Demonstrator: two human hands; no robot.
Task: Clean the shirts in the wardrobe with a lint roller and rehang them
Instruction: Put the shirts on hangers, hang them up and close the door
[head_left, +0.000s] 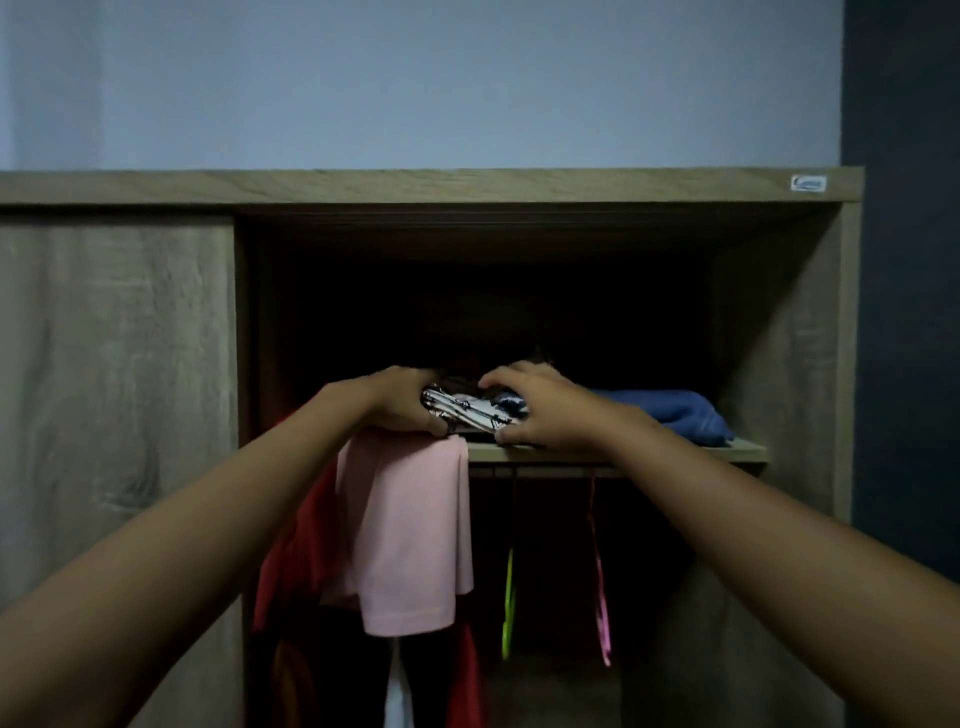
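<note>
Patterned garment (470, 410): white folded cloth with dark markings, at the front edge of the shelf (675, 451), left of centre in the open compartment; whether it is a shirt cannot be told.
Position relative to hands: held between both hands, with only its middle part showing.
Left hand (402, 402): fingers curled round the left end of the patterned garment, gripping it.
Right hand (530, 410): fingers arched over the right end, thumb low at the shelf edge, gripping the cloth.
Pink garment (410, 535): hangs down from the shelf edge directly under the left hand, touching it.
Blue garment (670, 413): folded on the same shelf, just beside the right hand on its right.
Red garments (298, 545): hanging below the shelf, partly behind the pink garment.
Green hanger (508, 603): hanging below the shelf, right of the pink garment.
Pink hanger (601, 597): hanging near the green hanger, further right.
Wardrobe (467, 184): wood-grain body; door (114, 389) covers the left half; small sticker (808, 183) on the top panel at right.
Interior: dark; items behind the hands cannot be made out.
</note>
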